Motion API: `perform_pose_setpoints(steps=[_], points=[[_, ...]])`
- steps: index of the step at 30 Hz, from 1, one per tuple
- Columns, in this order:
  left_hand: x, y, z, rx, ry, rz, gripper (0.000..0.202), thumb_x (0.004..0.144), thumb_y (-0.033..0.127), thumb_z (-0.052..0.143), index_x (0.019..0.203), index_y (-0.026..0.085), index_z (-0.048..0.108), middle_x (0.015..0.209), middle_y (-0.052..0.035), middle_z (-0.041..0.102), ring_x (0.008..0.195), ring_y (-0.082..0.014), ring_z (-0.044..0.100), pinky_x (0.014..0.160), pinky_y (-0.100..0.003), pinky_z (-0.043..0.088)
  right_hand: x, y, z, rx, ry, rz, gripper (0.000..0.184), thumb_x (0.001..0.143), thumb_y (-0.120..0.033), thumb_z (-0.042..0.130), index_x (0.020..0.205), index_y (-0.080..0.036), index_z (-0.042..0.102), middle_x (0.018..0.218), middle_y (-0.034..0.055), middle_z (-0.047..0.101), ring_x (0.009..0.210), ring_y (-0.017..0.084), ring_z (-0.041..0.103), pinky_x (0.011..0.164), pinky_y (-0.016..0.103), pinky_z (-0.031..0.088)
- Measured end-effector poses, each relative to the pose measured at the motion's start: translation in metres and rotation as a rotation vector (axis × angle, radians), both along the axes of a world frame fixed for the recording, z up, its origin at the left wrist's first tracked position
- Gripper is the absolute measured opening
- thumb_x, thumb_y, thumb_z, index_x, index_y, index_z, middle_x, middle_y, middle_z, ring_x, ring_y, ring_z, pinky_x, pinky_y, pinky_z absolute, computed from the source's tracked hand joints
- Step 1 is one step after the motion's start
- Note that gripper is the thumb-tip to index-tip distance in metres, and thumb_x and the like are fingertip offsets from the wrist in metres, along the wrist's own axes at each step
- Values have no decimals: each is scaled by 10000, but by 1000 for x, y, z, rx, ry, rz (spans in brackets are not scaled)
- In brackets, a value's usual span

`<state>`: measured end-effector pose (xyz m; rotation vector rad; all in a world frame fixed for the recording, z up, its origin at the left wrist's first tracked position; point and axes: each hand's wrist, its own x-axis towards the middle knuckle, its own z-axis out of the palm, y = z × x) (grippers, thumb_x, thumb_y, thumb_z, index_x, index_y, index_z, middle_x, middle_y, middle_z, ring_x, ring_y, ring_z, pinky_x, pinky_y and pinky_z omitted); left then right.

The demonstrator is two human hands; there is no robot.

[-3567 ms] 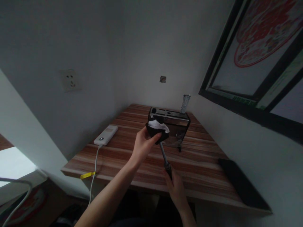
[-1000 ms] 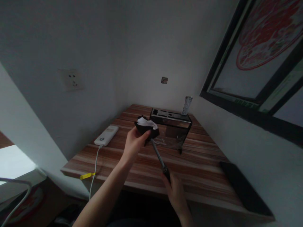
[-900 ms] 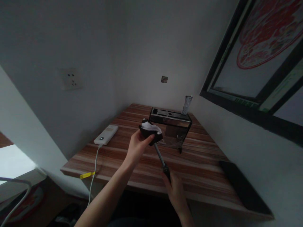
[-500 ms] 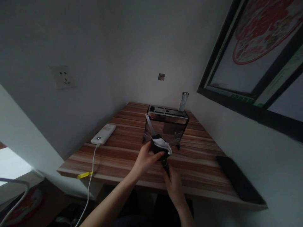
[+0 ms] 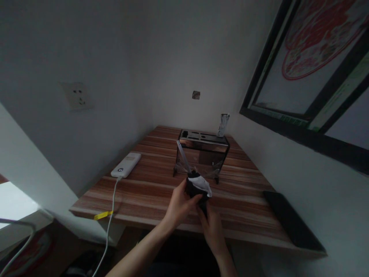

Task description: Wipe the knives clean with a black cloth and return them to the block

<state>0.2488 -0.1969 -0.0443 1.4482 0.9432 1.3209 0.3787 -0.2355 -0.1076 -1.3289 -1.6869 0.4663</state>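
Note:
My left hand (image 5: 180, 202) is closed around a black-and-white cloth (image 5: 201, 184) that is wrapped about a knife. The knife's narrow grey blade (image 5: 183, 155) sticks out above the cloth, pointing up and away to the left. Below the cloth, my right hand (image 5: 212, 227) grips the knife's dark handle (image 5: 203, 209), most of it covered by fingers. Just beyond both hands stands a knife rack (image 5: 203, 145) with a slotted metal top and clear sides. An item in crinkled clear wrap (image 5: 223, 125) stands upright at the rack's right end.
On the striped wooden table (image 5: 150, 184) a white power bank (image 5: 126, 164) lies at left, its white cable (image 5: 111, 219) running over the front edge past a yellow tag (image 5: 103, 215). A flat black object (image 5: 292, 219) rests at right. Walls and a picture frame (image 5: 276, 115) bound the table.
The cloth and my left hand have slid slightly down the knife toward my right hand. More of the blade shows above the cloth, and less of the handle below it.

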Motion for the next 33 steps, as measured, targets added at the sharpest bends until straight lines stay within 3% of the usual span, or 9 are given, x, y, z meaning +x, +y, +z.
perform_pose_setpoints(steps=[8, 21, 33], points=[[-4, 3, 7, -29, -96, 18, 314, 620, 210, 727, 906, 131, 625, 911, -78, 704, 860, -214, 645, 770, -289, 496, -1, 1, 1, -5, -16, 20, 336, 912, -370, 418, 1121, -167, 586, 965, 100, 706, 920, 231, 670, 756, 274, 508], [-42, 32, 54, 62, -250, 182, 374, 602, 313, 761, 912, 127, 663, 949, -88, 719, 926, -246, 653, 824, -333, 493, -2, 1, -8, 61, -112, -19, 402, 918, -437, 379, 1086, -162, 620, 967, 125, 714, 889, 253, 685, 733, 322, 542], [-69, 55, 79, 214, -389, 314, 394, 606, 353, 768, 913, 119, 691, 913, -76, 716, 881, -216, 651, 811, -302, 482, -5, 1, -8, 94, -190, -71, 503, 917, -529, 327, 1020, -164, 658, 902, 134, 723, 810, 263, 700, 662, 320, 548]])
